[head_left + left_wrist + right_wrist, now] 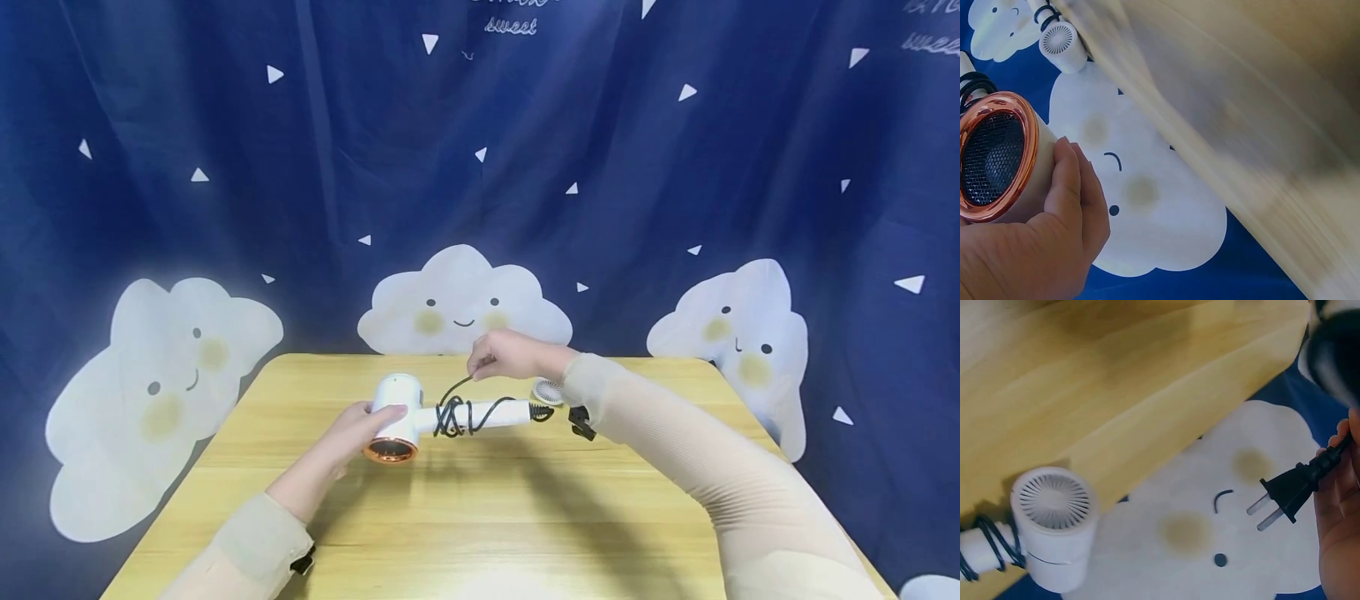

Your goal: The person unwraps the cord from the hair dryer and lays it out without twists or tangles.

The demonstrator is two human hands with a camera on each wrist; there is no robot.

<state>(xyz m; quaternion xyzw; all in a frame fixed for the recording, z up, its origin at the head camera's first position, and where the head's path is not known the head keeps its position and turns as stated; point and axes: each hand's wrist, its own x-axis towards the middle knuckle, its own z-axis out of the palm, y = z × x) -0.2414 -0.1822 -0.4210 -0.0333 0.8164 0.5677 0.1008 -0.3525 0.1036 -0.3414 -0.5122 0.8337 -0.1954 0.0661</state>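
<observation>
A white hair dryer with a copper-coloured rim around its mesh end is gripped at the barrel by my left hand. In the left wrist view the fingers wrap the barrel, and the mesh faces the camera. Black cord is looped around the dryer's white handle. My right hand, above the handle, pinches the cord close to its end. The two-pronged black plug sticks out beside the fingers in the right wrist view.
Behind the right forearm, a second white hair dryer lies on the table near its far edge, cord wound on its handle. The wooden table stands before a dark blue curtain with smiling clouds.
</observation>
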